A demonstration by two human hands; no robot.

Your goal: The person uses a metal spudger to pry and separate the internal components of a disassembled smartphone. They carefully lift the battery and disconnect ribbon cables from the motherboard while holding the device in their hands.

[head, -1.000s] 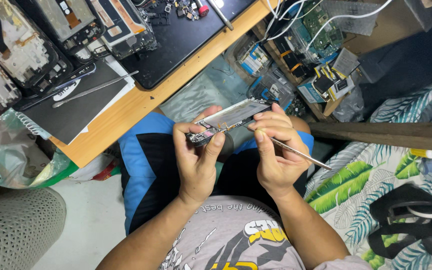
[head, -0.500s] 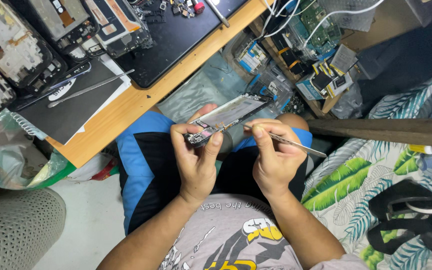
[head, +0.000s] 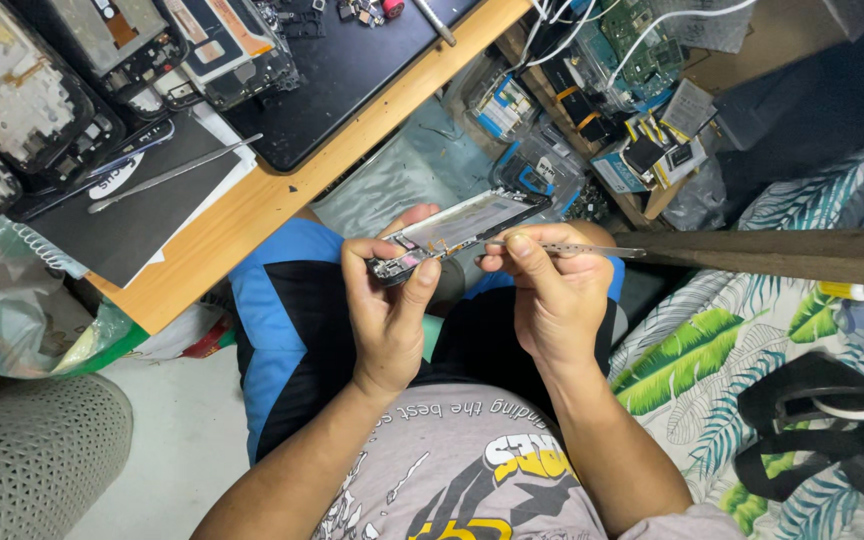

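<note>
Wooden desk (head: 252,215) above-left of the hands; pale floor (head: 177,440) lower left; leaf-print bedding (head: 692,370) right.

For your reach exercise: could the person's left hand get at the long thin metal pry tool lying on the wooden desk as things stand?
Probably not right away: the left hand grips the opened phone, though nothing covers the long thin metal pry tool.

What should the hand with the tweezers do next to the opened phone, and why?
Probably ease the tweezers tip down into the opened phone. The right hand pinches them level beside the phone's edge, while the left hand grips its lower end steady above the lap, so the tip seems just short of the parts inside.
</note>
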